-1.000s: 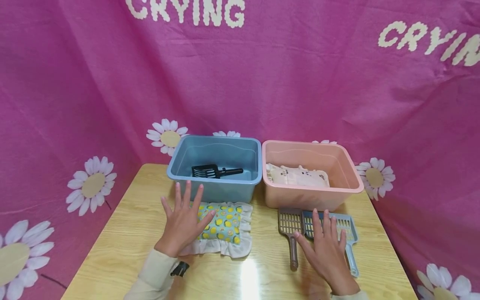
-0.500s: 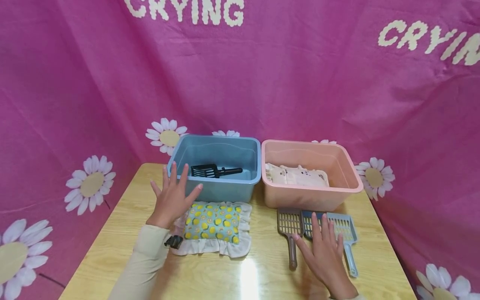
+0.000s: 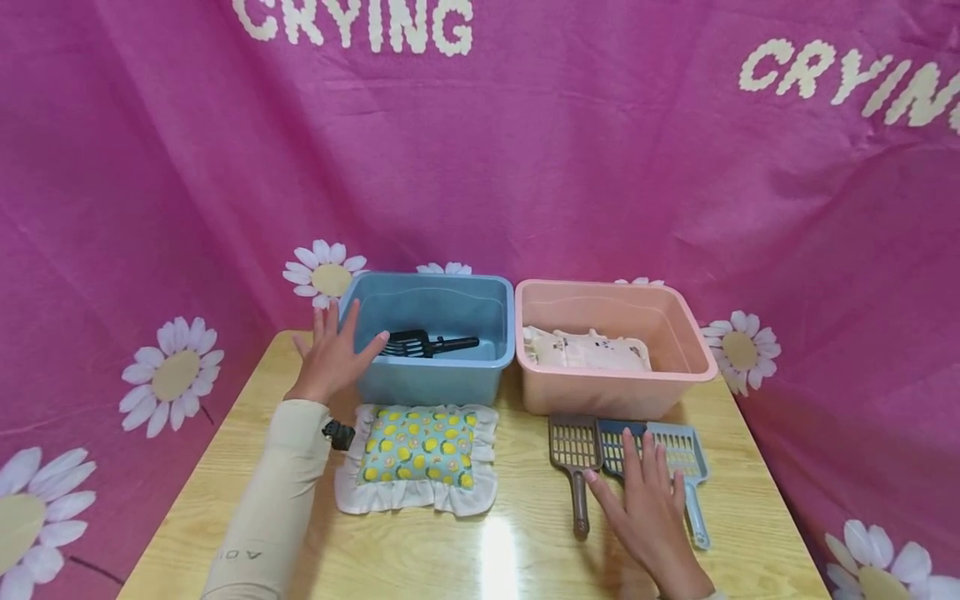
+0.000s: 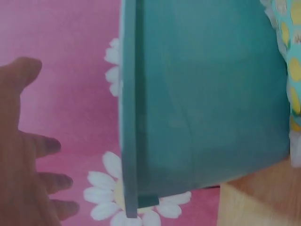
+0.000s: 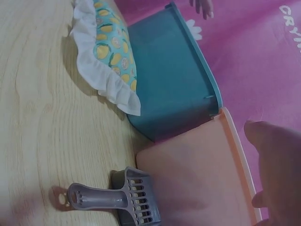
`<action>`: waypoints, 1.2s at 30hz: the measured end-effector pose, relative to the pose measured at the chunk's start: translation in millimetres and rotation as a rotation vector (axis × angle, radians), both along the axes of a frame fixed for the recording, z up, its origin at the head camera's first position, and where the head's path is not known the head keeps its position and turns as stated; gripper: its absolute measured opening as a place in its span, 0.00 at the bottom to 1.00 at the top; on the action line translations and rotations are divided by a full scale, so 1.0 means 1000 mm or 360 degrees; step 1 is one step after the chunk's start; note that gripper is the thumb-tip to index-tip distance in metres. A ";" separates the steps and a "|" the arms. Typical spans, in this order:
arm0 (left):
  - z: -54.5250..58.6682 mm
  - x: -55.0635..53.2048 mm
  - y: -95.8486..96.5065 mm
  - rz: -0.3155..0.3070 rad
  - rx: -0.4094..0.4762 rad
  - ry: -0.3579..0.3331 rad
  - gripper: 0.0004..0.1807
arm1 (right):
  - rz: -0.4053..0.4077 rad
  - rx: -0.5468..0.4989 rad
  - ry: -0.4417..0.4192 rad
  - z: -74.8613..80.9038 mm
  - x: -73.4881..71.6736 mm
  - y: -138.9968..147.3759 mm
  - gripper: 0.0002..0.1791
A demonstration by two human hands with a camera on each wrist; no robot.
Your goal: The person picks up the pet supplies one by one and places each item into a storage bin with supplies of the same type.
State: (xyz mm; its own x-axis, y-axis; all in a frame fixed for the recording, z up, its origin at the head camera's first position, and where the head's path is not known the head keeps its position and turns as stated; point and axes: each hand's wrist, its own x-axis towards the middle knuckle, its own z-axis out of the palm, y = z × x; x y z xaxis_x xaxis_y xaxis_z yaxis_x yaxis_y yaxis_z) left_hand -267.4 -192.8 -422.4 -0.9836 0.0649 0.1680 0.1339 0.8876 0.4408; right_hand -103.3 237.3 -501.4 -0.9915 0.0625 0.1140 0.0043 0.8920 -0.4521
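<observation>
My left hand (image 3: 330, 360), fingers spread, hovers at the left front corner of the blue bin (image 3: 427, 382). Inside that bin lies a black slotted litter scoop (image 3: 424, 343). In the left wrist view the fingers stand apart from the bin's rim (image 4: 129, 117). My right hand (image 3: 651, 517) is held with straight fingers above the scoops and partly hides them. They are a brown scoop (image 3: 576, 454), a dark blue scoop (image 3: 613, 442) and a light blue scoop (image 3: 693, 492). A lemon-print pillow (image 3: 420, 450) with white frills lies before the blue bin.
A pink bin (image 3: 600, 396) stands right of the blue one, with a cream frilled pillow (image 3: 592, 352) inside. Both bins stand at the back of the wooden table (image 3: 420, 558). A magenta curtain (image 3: 525, 167) with daisies hangs behind and at the sides.
My left hand has moved up and to the left, from over the lemon pillow to the blue bin's left corner. The right hand has barely moved. The view has shifted slightly.
</observation>
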 end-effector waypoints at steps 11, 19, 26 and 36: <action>0.007 -0.037 -0.016 -0.0016 0.0013 -0.0047 0.51 | -0.0023 -0.0060 0.0056 0.006 -0.022 -0.007 0.49; 0.002 -0.046 -0.022 -0.0005 0.0032 -0.0116 0.53 | -0.0019 -0.0083 0.0065 0.003 -0.029 -0.008 0.49; -0.001 -0.057 -0.026 -0.0009 0.0019 0.0016 0.54 | -0.0018 -0.0077 0.0019 0.001 -0.033 -0.008 0.50; -0.038 -0.037 -0.031 0.0028 0.0073 -0.0050 0.56 | -0.0142 -0.0126 -0.0358 -0.020 -0.013 -0.007 0.57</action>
State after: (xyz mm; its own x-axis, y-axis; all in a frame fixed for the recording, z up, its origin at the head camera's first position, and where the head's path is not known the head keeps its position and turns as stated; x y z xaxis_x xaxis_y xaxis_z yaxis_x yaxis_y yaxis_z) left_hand -304.1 -224.1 -460.0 -0.9894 0.0407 0.1393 0.1039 0.8686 0.4846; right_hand -116.2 230.7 -520.9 -0.9815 0.1509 -0.1176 0.1898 0.8455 -0.4991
